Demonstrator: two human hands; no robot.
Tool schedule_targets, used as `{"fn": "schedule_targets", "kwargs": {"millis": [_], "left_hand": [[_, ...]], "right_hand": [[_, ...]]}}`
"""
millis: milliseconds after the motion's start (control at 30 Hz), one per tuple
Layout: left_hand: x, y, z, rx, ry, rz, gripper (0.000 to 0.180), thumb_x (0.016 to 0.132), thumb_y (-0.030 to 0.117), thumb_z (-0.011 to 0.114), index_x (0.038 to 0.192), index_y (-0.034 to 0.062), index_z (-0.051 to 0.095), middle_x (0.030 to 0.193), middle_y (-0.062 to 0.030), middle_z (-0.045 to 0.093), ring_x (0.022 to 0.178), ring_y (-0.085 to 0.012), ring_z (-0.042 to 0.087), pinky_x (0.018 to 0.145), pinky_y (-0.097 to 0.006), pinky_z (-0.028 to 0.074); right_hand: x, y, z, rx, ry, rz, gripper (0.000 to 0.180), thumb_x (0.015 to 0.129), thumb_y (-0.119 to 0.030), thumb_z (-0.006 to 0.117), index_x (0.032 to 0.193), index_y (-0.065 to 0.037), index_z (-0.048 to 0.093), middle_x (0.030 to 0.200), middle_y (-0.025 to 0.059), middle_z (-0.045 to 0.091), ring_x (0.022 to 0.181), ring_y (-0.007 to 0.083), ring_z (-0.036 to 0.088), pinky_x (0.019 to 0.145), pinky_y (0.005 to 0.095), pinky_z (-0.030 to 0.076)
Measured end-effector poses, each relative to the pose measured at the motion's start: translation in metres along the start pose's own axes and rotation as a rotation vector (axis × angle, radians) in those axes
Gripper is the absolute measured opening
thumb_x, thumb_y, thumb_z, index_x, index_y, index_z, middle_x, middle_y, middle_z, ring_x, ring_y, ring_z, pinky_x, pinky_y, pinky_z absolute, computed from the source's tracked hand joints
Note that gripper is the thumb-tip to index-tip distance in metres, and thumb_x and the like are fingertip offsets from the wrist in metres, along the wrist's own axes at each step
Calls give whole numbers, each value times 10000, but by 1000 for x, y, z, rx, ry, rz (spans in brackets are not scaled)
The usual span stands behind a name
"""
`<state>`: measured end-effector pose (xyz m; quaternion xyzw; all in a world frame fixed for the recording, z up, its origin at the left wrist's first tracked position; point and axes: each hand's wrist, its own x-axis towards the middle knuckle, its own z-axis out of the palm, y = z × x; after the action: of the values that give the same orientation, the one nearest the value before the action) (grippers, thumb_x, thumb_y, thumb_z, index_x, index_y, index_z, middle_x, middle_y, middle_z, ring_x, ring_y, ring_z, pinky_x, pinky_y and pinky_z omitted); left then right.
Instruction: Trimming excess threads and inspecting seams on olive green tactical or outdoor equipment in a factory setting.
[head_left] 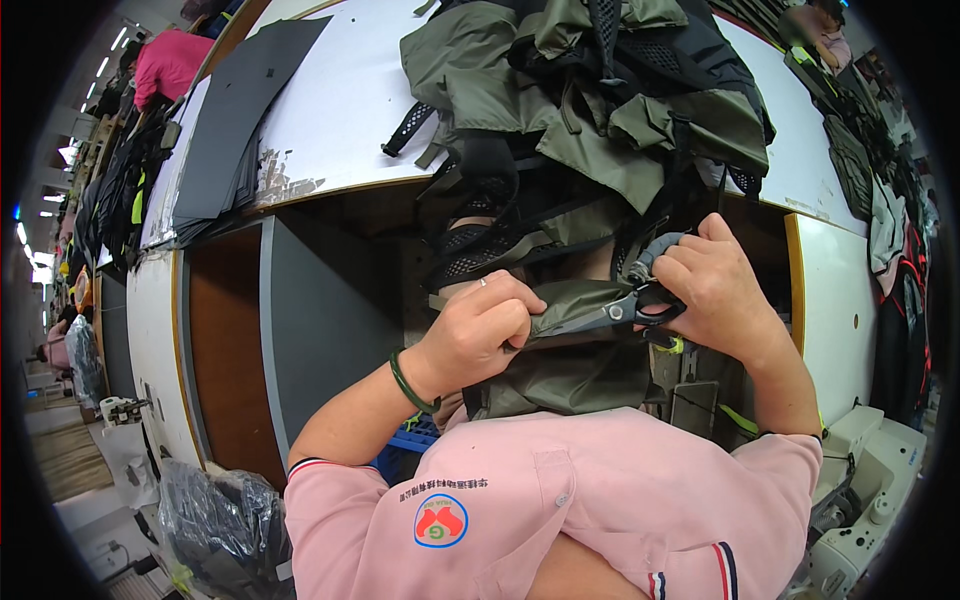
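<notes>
Near the dial's centre in the head view, the left hand [485,325] is curled narrow, pinching olive fabric [570,378] between thumb and fingers; a green bangle [405,385] circles that wrist. Toward three o'clock, the right hand [705,290] grips the handles of dark scissors [617,312], one loop wrapped in grey. Their blades point just past eight o'clock, along the fabric and close to the left fingers. At one o'clock, a heap of olive and black pieces [480,85] spills over the front edge of a white table [350,75]. Dark grey sheets [245,105] lie at ten o'clock; a pale sewing machine [865,505] stands at four.
</notes>
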<state>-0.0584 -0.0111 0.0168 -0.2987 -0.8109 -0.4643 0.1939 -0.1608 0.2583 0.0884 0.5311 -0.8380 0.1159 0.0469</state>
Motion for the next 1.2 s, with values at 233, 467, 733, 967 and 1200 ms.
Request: {"fn": "schedule_targets", "kwargs": {"millis": [233,467,733,967,1200], "left_hand": [[-1,9,-16,-742,98,-738,233,834,-64,666,1026,33,574,1035,-78,611,948,-129,553,871,-266,447],[-110,-8,-124,-877,-430,-1165,201,913,172,676,942,-24,705,925,-58,683,912,-122,605,846,-265,464],[-342,138,-135,-786,-1277,-1799,353,904,323,705,1018,-11,707,937,-30,695,882,-112,596,833,-281,476],[-360,114,-107,-640,-1079,-1702,342,910,314,701,1034,-4,702,938,-29,694,877,-115,601,820,-284,486],[-324,72,-74,-454,-891,-1510,330,916,304,695,1052,3,695,940,-29,693,872,-118,607,805,-286,498]], "right_hand": [[-6,19,0,258,-13,152,452,603,-300,898,734,-64,536,687,44,578,644,241,544,676,345,375],[1,49,17,610,201,612,413,757,-258,857,833,7,549,704,84,567,632,149,464,618,294,429],[26,126,45,647,552,677,317,799,-194,807,894,-4,571,769,55,614,693,136,551,679,289,464],[23,147,50,603,679,703,285,801,-156,796,918,5,592,809,81,648,724,169,600,716,313,487],[81,178,36,638,698,650,419,799,-281,817,935,41,586,853,179,670,783,308,658,727,382,491]]}}
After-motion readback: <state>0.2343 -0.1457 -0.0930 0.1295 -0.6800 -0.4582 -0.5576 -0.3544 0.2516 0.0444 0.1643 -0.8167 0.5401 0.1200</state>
